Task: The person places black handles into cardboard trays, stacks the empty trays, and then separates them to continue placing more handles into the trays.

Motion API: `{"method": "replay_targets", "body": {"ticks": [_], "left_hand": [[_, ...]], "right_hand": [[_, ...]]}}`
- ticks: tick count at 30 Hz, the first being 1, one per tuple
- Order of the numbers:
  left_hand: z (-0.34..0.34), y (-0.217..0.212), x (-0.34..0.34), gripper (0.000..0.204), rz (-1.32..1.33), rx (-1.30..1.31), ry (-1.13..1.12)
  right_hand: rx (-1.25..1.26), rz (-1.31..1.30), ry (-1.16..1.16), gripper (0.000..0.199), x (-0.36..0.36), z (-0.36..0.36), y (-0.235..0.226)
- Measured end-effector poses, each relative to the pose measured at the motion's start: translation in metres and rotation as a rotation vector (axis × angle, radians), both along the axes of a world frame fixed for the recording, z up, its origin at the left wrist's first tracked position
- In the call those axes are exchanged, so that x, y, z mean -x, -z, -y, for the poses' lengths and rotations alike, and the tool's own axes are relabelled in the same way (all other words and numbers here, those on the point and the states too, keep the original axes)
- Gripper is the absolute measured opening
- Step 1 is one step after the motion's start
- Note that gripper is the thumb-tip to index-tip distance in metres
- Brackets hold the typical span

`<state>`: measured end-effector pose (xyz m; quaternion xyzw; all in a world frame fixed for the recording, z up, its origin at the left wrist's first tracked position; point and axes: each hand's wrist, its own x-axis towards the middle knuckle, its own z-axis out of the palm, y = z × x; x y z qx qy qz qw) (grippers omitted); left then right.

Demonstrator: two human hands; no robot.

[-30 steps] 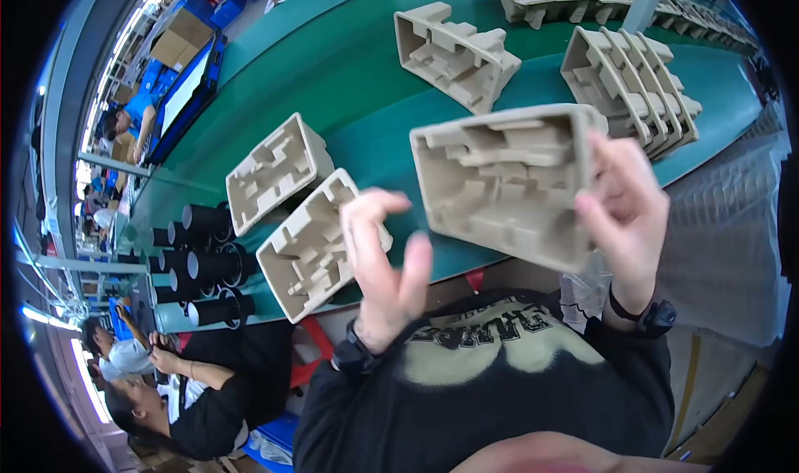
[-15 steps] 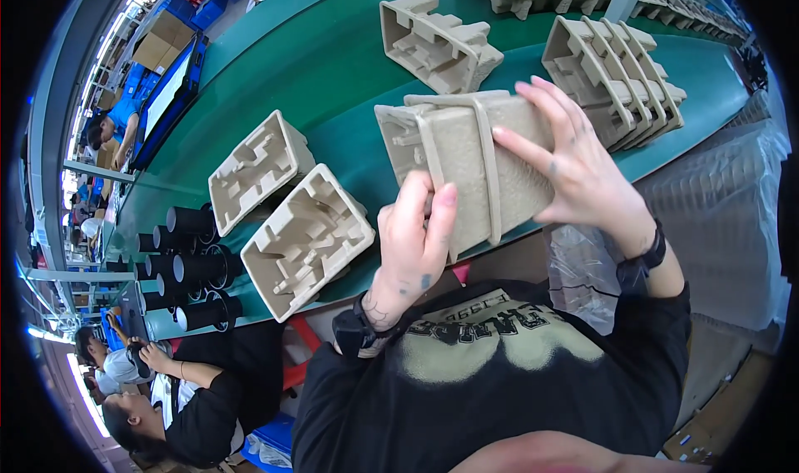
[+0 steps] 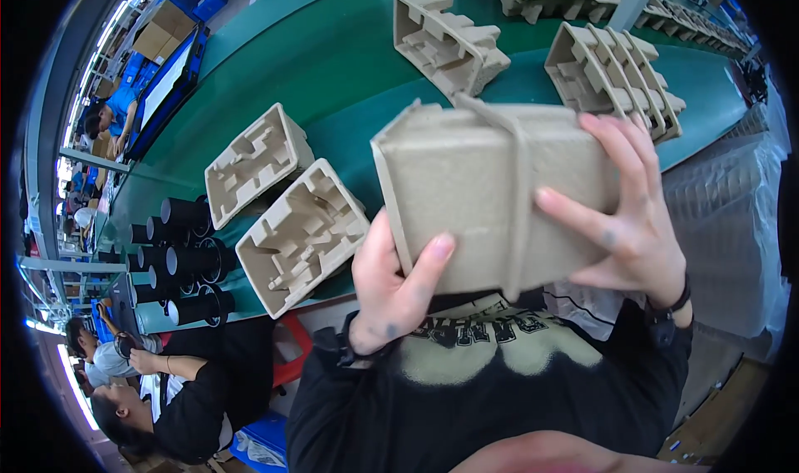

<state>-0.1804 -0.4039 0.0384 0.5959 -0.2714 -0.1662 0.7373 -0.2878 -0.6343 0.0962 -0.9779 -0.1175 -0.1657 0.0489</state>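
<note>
Green conveyor belt [image 3: 333, 65] behind; both hands [image 3: 391, 294] [image 3: 632, 223] grip ribbed, boxy pulp tray [image 3: 491, 194].

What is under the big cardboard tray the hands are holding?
Below the pulp tray show the green belt and a black shirt. Its hollow side faces away, hidden.

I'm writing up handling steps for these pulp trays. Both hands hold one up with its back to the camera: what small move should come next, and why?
Probably lower the moulded pulp tray toward the green conveyor belt. The left hand and right hand hold it in the air by opposite edges, and the two open trays lie on the belt just to its left.
</note>
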Motion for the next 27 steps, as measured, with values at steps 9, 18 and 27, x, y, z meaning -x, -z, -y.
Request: {"method": "replay_targets", "body": {"ticks": [9, 18, 27], "left_hand": [[-0.004, -0.001, 0.003, 0.042, 0.025, 0.016, 0.029], [-0.012, -0.003, -0.002, 0.052, -0.002, 0.088, -0.027], [-0.014, -0.036, -0.014, 0.056, 0.126, 0.100, -0.028]], "right_hand": [[-0.145, 0.099, -0.014, 0.075, 0.015, 0.014, 0.006], [-0.242, 0.191, -0.088, 0.080, 0.027, 0.043, 0.023], [-0.586, 0.462, -0.049, 0.089, 0.037, 0.056, 0.086]]}}
